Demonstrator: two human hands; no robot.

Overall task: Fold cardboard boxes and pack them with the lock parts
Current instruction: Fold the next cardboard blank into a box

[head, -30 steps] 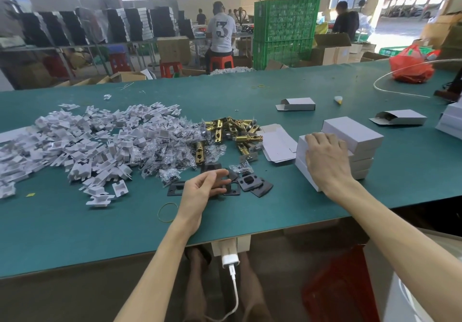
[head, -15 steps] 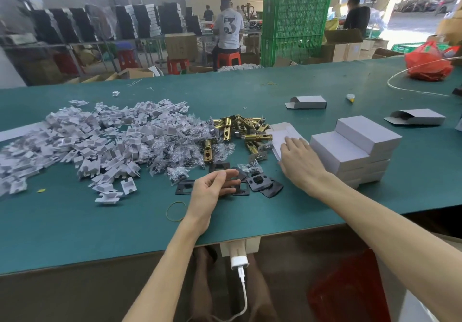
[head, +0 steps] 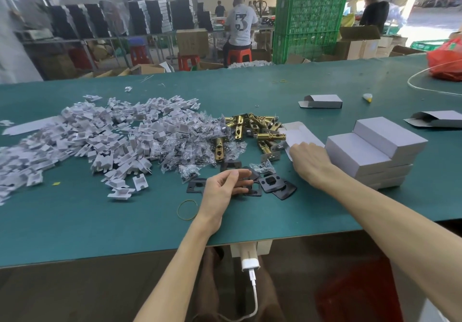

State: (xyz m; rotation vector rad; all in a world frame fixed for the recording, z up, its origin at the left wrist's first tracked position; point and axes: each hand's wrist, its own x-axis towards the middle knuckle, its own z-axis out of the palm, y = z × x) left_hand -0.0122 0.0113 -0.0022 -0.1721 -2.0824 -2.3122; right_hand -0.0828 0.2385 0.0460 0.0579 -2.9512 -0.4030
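Box blank (head: 303, 132): flat, white, lying on the table (head: 100, 221) between the brass latches (head: 252, 131) and the stack of folded boxes (head: 370, 151). Right hand (head: 310, 162): now on the blank's near edge, having left the stack top where it rested a second ago. Its fingers bend down behind the knuckles, so I cannot tell grip from touch. I judge a fresh box is next to be folded. Left hand (head: 225, 186): unchanged, fingers loosely curled and holding nothing, over the black plates (head: 271, 184).
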